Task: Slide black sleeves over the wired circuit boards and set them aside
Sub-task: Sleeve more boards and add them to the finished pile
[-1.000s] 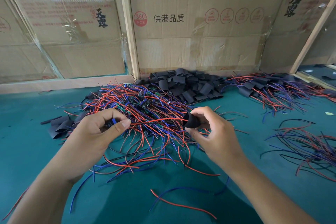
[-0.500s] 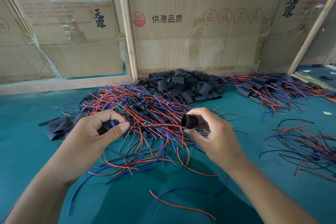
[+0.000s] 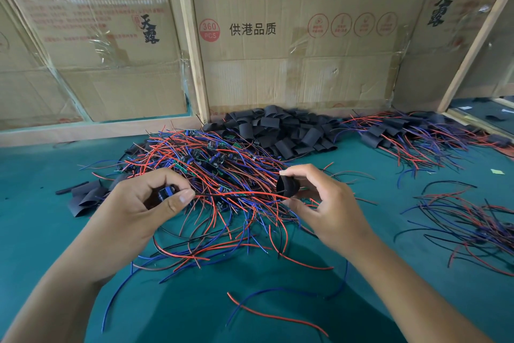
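At frame centre, the left hand (image 3: 147, 203) pinched a wired circuit board (image 3: 166, 193) — its red wire (image 3: 236, 194) reached the black sleeve (image 3: 288, 187) pinched open-mouthed by the right hand (image 3: 331, 212). Best to thread the wires first, keeping the mouth rounded.

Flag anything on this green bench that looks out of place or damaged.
Nothing looks damaged. Strays: one loose red wire and one loose blue wire lie alone on the green mat, apart from the tangled board pile. A small pale scrap sits at right. Several flat black sleeves lie left of the main sleeve heap.
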{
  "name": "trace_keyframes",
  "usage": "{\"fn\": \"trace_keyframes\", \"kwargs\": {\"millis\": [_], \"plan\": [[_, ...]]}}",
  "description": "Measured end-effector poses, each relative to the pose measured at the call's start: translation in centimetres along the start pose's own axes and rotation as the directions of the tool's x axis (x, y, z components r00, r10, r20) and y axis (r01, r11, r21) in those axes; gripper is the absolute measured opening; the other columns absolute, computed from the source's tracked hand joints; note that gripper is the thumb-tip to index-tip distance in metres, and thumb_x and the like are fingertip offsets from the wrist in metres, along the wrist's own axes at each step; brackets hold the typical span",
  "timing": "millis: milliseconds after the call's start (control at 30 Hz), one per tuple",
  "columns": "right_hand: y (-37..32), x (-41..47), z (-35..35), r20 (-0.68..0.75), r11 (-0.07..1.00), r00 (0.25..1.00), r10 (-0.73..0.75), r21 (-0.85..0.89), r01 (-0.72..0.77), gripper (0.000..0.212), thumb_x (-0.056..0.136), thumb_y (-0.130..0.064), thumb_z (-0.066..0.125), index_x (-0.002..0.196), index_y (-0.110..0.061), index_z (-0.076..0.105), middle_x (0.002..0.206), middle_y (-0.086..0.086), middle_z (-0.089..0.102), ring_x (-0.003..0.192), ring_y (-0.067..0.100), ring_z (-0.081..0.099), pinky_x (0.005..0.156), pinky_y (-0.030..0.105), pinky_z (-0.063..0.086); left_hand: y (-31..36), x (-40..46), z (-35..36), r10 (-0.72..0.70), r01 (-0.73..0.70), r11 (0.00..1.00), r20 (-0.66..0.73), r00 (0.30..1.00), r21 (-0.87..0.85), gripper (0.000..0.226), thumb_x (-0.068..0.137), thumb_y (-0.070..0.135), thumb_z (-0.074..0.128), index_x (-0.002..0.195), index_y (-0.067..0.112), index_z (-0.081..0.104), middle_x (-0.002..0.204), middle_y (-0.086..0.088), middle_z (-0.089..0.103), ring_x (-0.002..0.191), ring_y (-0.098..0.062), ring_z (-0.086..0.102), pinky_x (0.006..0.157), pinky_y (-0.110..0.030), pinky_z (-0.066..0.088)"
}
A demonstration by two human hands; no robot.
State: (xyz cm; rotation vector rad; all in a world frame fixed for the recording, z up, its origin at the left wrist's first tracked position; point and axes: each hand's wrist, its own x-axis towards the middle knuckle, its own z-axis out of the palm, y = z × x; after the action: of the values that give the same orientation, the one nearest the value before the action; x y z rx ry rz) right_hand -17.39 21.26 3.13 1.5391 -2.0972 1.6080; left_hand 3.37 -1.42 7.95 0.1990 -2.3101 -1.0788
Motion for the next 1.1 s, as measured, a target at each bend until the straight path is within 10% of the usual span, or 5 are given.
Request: {"fn": "trace_keyframes", "kwargs": {"millis": [533, 933, 1100], "plan": [[0.0, 0.1, -0.6, 0.044, 0.999, 0.999, -0.008, 0.032, 0.006, 0.037, 0.087, -0.013, 0.074, 0.12, -0.024, 0.062, 0.113, -0.012, 0.07, 0.105, 0.013, 0.068, 0.093, 0.026, 0.052, -0.3, -0.1, -0.2, -0.058, 0.059, 0.998, -0.038, 0.998, 0.014, 0.033, 0.084, 0.053, 0.064, 0.096, 0.023, 0.069, 0.065, 0.005, 0.052, 0.057, -0.004, 0.037, 0.05, -0.015, 0.03], [-0.9, 0.1, -0.4, 0.081, 0.976, 0.993, -0.088, -0.194, 0.102, 0.037, 0.085, -0.015, 0.08, 0.119, -0.018, 0.066, 0.111, -0.009, 0.067, 0.099, 0.011, 0.062, 0.09, 0.027, 0.048, 0.9, -0.1, 1.2, -0.038, 0.04, 0.99, -0.018, 0.999, 0.137, 0.014, 0.087, 0.041, 0.064, 0.091, 0.028, 0.067, 0.056, 0.011, 0.048, 0.048, -0.003, 0.032, 0.044, -0.016, 0.028], [-1.7, -0.3, 0.2, 0.132, 0.908, 0.979, -0.157, -0.371, 0.196, 0.038, 0.085, -0.026, 0.079, 0.12, -0.018, 0.066, 0.113, -0.007, 0.067, 0.106, 0.011, 0.054, 0.096, 0.023, 0.039, 2.4, -0.4, 4.2, -0.043, 0.03, 0.979, 0.064, 0.997, 0.2, 0.012, 0.088, 0.025, 0.072, 0.094, 0.035, 0.069, 0.082, 0.016, 0.064, 0.067, -0.004, 0.056, 0.063, -0.01, 0.039]]}}
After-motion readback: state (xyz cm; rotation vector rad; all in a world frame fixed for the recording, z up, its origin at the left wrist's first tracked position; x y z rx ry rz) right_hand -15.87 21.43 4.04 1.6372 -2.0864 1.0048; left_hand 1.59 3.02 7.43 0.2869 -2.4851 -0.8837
